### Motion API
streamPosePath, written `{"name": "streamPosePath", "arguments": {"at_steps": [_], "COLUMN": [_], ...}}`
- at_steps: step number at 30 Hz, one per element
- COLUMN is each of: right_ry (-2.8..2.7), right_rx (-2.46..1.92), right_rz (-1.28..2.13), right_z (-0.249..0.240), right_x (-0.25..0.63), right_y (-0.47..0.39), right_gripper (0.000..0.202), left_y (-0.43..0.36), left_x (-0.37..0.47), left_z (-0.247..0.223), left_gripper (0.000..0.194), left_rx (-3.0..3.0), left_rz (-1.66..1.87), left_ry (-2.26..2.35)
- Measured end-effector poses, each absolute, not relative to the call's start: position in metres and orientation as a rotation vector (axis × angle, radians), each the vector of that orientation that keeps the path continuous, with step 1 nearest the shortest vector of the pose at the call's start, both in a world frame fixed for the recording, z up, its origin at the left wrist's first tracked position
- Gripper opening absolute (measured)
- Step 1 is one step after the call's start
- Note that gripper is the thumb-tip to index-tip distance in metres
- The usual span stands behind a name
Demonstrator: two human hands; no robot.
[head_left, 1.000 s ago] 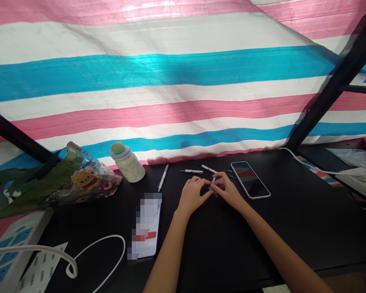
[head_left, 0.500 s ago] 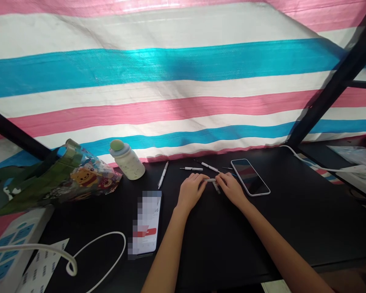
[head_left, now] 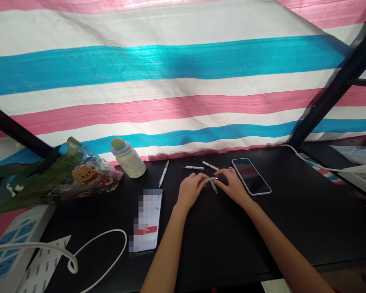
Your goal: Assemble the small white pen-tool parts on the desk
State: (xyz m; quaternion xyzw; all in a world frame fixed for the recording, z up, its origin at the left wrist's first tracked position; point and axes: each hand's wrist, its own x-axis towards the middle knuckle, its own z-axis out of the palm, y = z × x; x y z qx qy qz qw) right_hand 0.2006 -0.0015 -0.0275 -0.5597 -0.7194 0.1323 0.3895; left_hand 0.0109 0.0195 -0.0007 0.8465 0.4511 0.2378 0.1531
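Note:
My left hand [head_left: 189, 188] pinches a pale grey pen barrel [head_left: 210, 179] between thumb and fingers, its tip pointing right. Around that tip, the thumb and index finger of my right hand [head_left: 232, 186] are apart; whether they touch it is hard to tell. Beneath the barrel, a grey pen part [head_left: 214, 187] lies on the black table [head_left: 219, 240]. Just beyond my hands are a white pen [head_left: 192, 167] and another white pen with a dark tip [head_left: 210, 165]. A third white pen [head_left: 164, 173] lies further left. A thin dark piece is partly hidden behind my right hand.
A white-edged phone [head_left: 251, 176] lies right of my right hand. Left of my left forearm is a lit phone [head_left: 149, 228], its screen partly blurred out. A bottle [head_left: 129, 160], a cartoon bag [head_left: 91, 175], a white cable [head_left: 122, 248] and a power strip [head_left: 9, 248] are further left.
My right thumb and index finger have spread apart, baring the barrel's tip. More of the grey part beneath shows. My left hand keeps its pinch in about the same place.

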Motion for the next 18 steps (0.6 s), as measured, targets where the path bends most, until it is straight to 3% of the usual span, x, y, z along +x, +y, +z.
{"name": "streamPosePath", "arguments": {"at_steps": [5, 10, 18], "right_ry": [-1.881, -1.875, -1.849], "right_rx": [-1.463, -1.401, -1.469], "right_rz": [0.402, 0.463, 0.498], "right_z": [-0.0272, -0.0309, -0.026], "right_x": [0.2044, 0.204, 0.2005], "right_y": [0.0004, 0.0017, -0.0033], "right_gripper": [0.03, 0.009, 0.019], "left_y": [0.0181, 0.0201, 0.0192], "left_x": [0.0123, 0.0106, 0.0099], "left_z": [0.0003, -0.001, 0.0016], "left_gripper": [0.022, 0.018, 0.022], "left_rx": [2.457, 2.454, 2.452], "left_rz": [0.693, 0.68, 0.681], "left_ry": [1.278, 1.291, 1.279]}}
